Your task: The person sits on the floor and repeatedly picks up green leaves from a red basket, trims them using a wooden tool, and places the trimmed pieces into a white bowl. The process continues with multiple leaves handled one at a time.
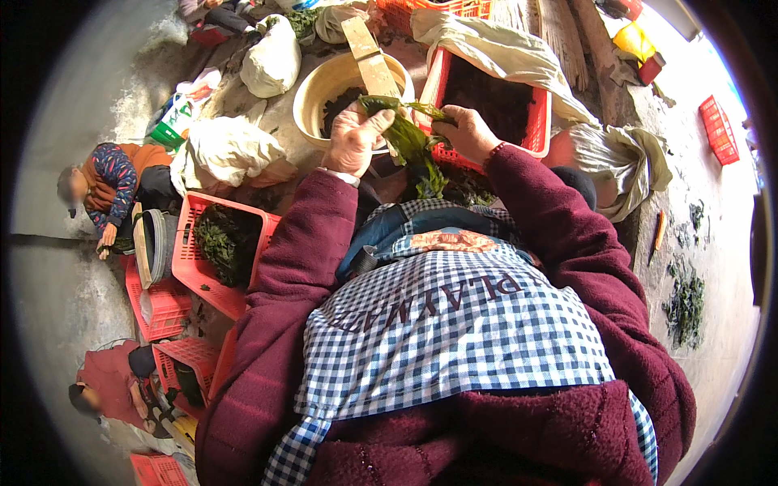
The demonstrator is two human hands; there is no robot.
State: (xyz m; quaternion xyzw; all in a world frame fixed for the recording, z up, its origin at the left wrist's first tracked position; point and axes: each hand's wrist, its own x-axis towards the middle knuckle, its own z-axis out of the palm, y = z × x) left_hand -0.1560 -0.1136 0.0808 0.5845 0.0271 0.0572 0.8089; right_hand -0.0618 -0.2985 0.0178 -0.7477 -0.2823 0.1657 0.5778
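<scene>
My left hand (354,138) pinches one side of a dark green seaweed blade (406,138) between thumb and fingers. Its other side is gripped by my right hand (468,132), and the blade's lower part hangs between my hands over my lap. Beyond my hands, a cream round tub (306,97) holds dark pieces, and a wooden board (375,68) lies across it. To the right of the tub, a red plastic crate (543,124) contains a dark mass, with a pale cloth sack over its far rim. More green seaweed (468,188) lies low by my knees.
A red crate (226,297) with green seaweed stands at my left. Two people, one in a patterned sleeve (115,176) and one in a red top (112,376), sit farther left beside crates. Pale sacks (225,149) lie around. Seaweed scraps (685,301) are on the ground at right.
</scene>
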